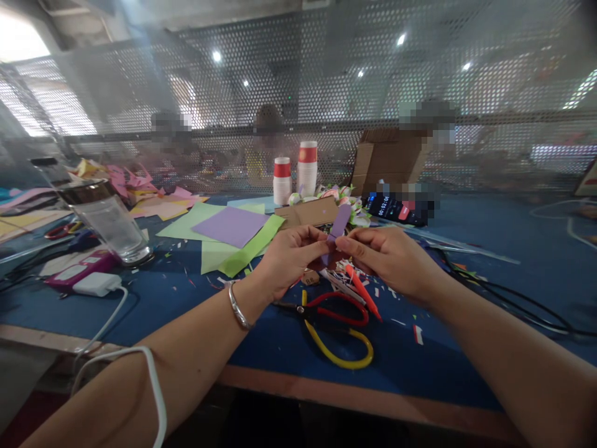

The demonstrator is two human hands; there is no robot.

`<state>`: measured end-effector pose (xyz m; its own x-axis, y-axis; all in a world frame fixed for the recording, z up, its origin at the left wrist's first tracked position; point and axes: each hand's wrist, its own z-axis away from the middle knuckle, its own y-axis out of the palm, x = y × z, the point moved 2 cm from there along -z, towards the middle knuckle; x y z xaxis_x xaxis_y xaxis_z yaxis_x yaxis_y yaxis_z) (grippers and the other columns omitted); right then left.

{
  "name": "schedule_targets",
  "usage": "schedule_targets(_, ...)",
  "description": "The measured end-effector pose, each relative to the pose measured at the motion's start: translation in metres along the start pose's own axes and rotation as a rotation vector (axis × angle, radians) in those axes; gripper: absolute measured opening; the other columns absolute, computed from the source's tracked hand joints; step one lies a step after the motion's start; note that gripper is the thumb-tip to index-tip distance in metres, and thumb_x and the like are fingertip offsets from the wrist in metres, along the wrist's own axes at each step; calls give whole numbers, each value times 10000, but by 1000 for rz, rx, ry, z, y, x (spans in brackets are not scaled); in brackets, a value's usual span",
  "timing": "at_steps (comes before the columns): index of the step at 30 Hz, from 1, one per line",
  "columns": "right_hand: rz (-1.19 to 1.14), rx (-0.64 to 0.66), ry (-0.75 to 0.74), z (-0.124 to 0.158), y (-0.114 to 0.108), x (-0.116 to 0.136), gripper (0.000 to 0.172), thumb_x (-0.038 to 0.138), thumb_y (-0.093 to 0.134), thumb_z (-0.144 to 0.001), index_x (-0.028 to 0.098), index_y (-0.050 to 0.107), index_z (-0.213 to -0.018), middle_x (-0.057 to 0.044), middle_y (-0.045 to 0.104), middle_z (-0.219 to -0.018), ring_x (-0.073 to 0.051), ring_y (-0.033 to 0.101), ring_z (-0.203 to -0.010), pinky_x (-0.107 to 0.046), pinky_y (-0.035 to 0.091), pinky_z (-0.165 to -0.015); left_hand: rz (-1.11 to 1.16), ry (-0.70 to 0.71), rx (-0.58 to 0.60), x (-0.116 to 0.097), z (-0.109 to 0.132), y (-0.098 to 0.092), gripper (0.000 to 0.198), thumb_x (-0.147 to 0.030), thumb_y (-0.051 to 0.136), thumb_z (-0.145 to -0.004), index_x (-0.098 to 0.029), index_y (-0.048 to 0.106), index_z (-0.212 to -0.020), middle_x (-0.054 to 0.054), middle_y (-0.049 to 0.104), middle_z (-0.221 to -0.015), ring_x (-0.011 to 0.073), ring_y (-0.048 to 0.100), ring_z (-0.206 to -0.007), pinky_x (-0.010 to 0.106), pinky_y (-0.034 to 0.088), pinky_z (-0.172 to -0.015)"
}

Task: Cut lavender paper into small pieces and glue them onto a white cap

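Observation:
Between my two hands, above the middle of the blue table, is a small purple paper strip [341,223]. My left hand [295,254] pinches its lower left side with thumb and forefinger. The fingers of my right hand [385,256] are closed at its right edge; the fingertips of both hands nearly meet. Below them lie scissors [338,359] with one red and one yellow handle. An orange-red pen-like tool [362,291] rests beside the scissors among paper scraps. Behind the strip stands a piece of brown cardboard [306,213], with paper flowers [347,198] around it.
Purple and green paper sheets [231,225] lie left of my hands. A glass of water [114,227], a purple power strip [81,269] and a white charger [97,284] are further left. Paper cups [308,171], a cardboard box [389,160] and a phone [396,208] stand or lie behind.

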<state>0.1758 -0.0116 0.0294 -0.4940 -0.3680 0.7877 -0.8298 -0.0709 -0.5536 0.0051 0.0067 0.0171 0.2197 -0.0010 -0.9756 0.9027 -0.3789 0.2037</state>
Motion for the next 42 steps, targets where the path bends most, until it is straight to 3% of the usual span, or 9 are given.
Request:
schedule_targets(5,40,18,-1,0,-1,1,559,707,594,-844,196,560,-620,34,435,-491,-97,332,-461,-282,202,-459,-30,28,14,-4,0,-1,146,-96,677,-808,-129,573,-710,7,651,-607,75,605,-541,179,435,-541)
schedule_targets(12,70,15,-19,0,-1,3,569,713,595,-836,201,538,-594,31,430,-494,-104,347,-473,-284,221,-464,4,9,40,-5,1,-2,176,-143,730,-782,-133,572,-706,-27,613,-577,52,547,-482,176,430,-510)
schedule_targets(18,53,29,-6,0,0,1,558,721,581,-837,201,566,-634,30,418,-514,-110,346,-475,-286,214,-461,-12,17,36,-4,-1,-5,247,-166,797,-735,-140,569,-826,-11,654,-648,88,633,-574,197,477,-572)
schedule_targets(21,74,36,-7,0,0,0,562,717,575,-843,202,549,-618,29,411,-522,-109,344,-479,-288,213,-464,-67,74,55,-5,-1,-7,413,-192,833,-706,-176,521,-976,-12,675,-695,112,656,-622,221,502,-607)
schedule_targets(25,103,33,-8,-1,-1,0,563,698,573,-856,204,512,-594,29,402,-529,-108,336,-490,-289,214,-471,-130,212,92,-10,2,-9,521,-192,839,-705,-242,420,-1011,-36,659,-792,102,647,-646,242,532,-656)
schedule_targets(32,133,28,0,0,0,2,528,684,579,-850,200,567,-641,25,425,-533,-119,370,-501,-287,238,-482,-345,375,123,-17,7,-8,300,-174,757,-776,-235,514,-943,8,624,-1040,38,522,-530,219,397,-496)
schedule_targets(35,170,41,-2,0,0,4,534,687,563,-852,193,582,-651,18,446,-549,-123,395,-514,-288,254,-495,-485,377,190,-19,8,-6,172,-144,667,-833,-217,605,-976,-11,606,-826,50,461,-495,226,350,-473)
schedule_targets(37,178,55,-7,0,1,4,539,689,551,-855,189,578,-654,18,448,-562,-122,403,-526,-285,263,-503,-577,379,218,-19,8,-6,210,-116,623,-848,-201,646,-1039,-38,542,-665,71,458,-497,222,348,-476)
schedule_targets(42,192,85,-1,-1,2,3,525,671,534,-871,186,580,-674,27,423,-570,-113,386,-528,-275,264,-505,-660,450,249,-20,5,-8,351,-76,608,-833,-159,654,-1171,-54,494,-623,79,442,-519,215,352,-476)
